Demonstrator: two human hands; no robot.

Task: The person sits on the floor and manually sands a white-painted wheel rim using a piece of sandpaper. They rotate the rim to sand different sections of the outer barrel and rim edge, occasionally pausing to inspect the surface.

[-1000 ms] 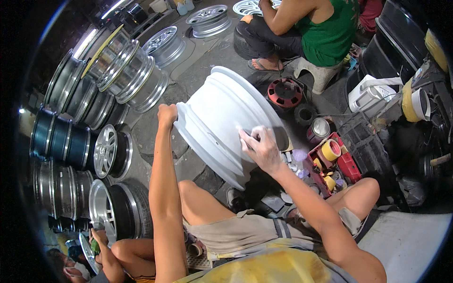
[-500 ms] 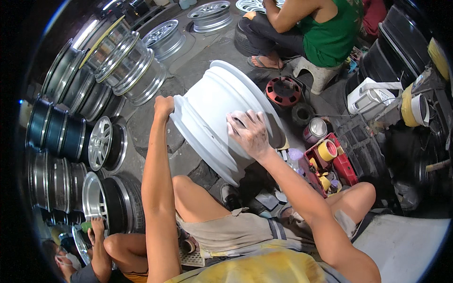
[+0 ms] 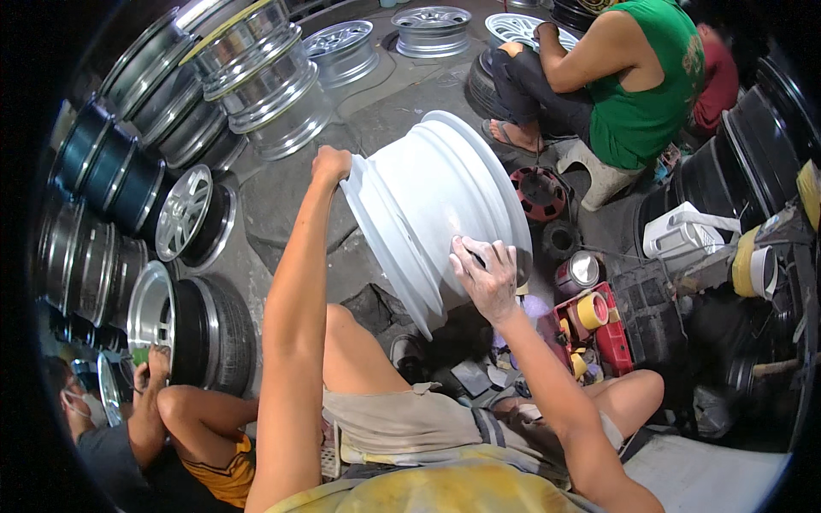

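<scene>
A white-coated wheel rim leans on its side in front of my knees. Its left edge is gripped by my left hand, arm stretched out and fingers curled over the lip. My right hand, dusted with white powder, presses on the lower right of the barrel. Between its bent fingers and thumb shows a small dark piece, mostly covered, so its kind is unclear. Just above these fingers the white surface bears a faint smudge.
Stacked metal rims and a tyre line the left. A red tray with tape rolls, a can and a white jug stand right. One co-worker sits at the far right, another at lower left.
My right hand has slid down toward the lower part of the rim's barrel. The view has shifted, and my left hand keeps its hold on the edge.
</scene>
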